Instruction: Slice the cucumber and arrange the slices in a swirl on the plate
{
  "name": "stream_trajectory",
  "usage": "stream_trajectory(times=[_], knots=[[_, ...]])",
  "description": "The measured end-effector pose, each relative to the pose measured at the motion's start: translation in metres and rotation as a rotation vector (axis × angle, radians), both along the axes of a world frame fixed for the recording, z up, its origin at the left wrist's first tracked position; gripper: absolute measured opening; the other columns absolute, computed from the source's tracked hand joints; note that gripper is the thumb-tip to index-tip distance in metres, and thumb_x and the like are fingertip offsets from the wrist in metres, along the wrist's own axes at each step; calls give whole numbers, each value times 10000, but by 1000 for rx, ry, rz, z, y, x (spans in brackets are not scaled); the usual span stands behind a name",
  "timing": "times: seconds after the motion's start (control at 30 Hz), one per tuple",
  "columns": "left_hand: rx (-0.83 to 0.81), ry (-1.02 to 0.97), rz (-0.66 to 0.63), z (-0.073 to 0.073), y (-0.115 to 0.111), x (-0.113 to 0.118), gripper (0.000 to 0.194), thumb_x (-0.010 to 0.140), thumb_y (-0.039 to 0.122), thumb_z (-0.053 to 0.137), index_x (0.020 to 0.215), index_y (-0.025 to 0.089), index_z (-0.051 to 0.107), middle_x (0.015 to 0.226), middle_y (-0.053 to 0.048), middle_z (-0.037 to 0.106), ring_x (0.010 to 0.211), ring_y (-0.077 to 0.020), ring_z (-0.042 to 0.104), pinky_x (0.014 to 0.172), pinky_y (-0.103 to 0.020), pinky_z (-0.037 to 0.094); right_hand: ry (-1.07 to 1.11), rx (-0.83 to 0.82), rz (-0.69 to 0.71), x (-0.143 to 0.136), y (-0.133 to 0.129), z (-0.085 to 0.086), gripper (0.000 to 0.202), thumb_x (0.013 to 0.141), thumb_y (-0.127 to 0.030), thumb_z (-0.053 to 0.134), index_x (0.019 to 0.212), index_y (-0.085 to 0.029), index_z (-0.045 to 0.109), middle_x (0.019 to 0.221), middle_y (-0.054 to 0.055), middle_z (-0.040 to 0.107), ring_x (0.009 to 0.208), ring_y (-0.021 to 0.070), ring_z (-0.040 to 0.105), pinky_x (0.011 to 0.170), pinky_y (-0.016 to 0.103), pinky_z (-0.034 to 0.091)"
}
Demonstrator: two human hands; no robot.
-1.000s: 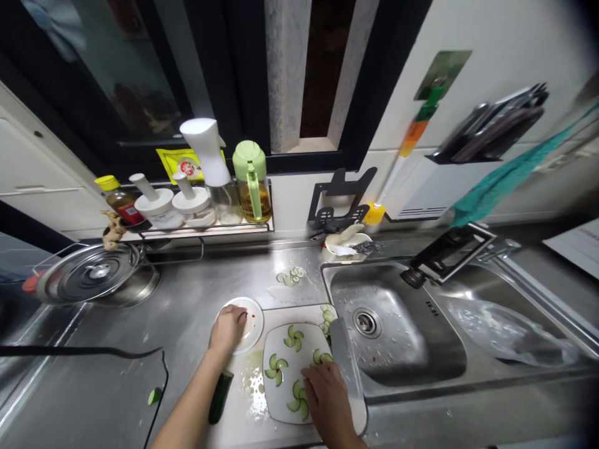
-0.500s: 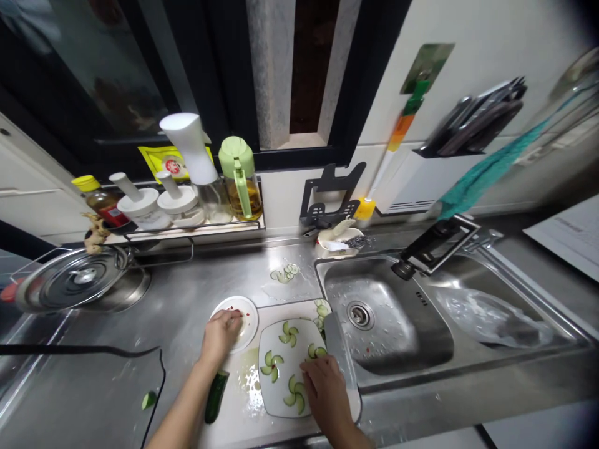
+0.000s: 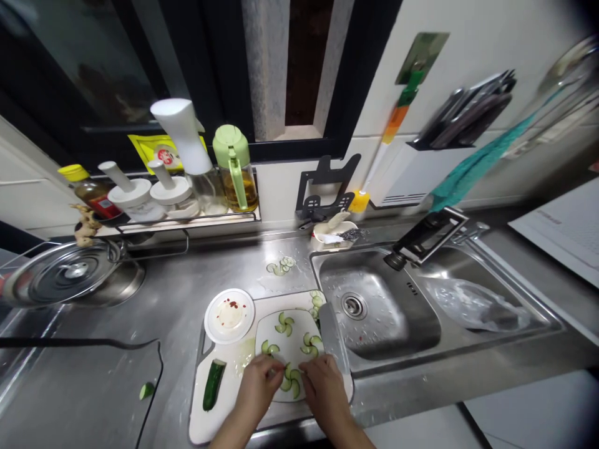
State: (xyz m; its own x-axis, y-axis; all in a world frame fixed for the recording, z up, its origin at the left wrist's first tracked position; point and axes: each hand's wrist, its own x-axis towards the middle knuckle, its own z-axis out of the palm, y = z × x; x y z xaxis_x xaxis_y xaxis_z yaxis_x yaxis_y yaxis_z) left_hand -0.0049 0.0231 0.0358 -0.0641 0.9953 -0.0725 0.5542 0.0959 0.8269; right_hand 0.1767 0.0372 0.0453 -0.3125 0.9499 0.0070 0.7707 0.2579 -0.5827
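Note:
On the white plate [image 3: 262, 393] lie cucumber slices [image 3: 284, 323] arranged in several small pinwheels. My left hand [image 3: 258, 383] is over the plate's lower left, thumb and fingers pinched together beside the nearest pinwheel [image 3: 292, 381]; whatever the pinch holds is too small to make out. Opposite it, my right hand [image 3: 325, 383] is at the plate's right side, fingers bent and close together, their tips by the same pinwheel. A small white dish [image 3: 213, 318] with red bits [image 3: 233, 304] stands at upper left. A cucumber piece [image 3: 214, 385] rests on the cutting board [image 3: 199, 427].
A wide grey blade-like piece [image 3: 334, 337] lies along the board's right side, near loose slices [image 3: 317, 299]. More slices [image 3: 282, 266] are on the steel counter behind. The sink [image 3: 397, 349] is at right, a lidded pot [image 3: 75, 274] at left, a seasoning rack [image 3: 187, 219] behind.
My left hand has moved from the small dish rightward and down to the nearest pinwheel. My right hand's fingers have shifted toward that pinwheel. The whole view has tilted slightly.

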Motion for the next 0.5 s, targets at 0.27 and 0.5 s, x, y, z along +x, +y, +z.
stream_trajectory(times=[0.27,0.5], knots=[[-100,53,-63,-8,-8,15,127,711,160,609,693,220,720,720,-37,695,727,-182,642,696,-297,502,-57,-30,63,-5,-6,-4,156,838,-163,550,824,-248,680,813,16,644,886,214,519,758,321,379],[-144,32,-62,-7,-8,17,126,719,164,601,670,209,708,701,-39,679,723,-187,633,689,-299,481,-91,-27,65,-5,-9,-17,136,829,-164,570,762,-237,664,789,16,633,874,207,512,746,311,378]])
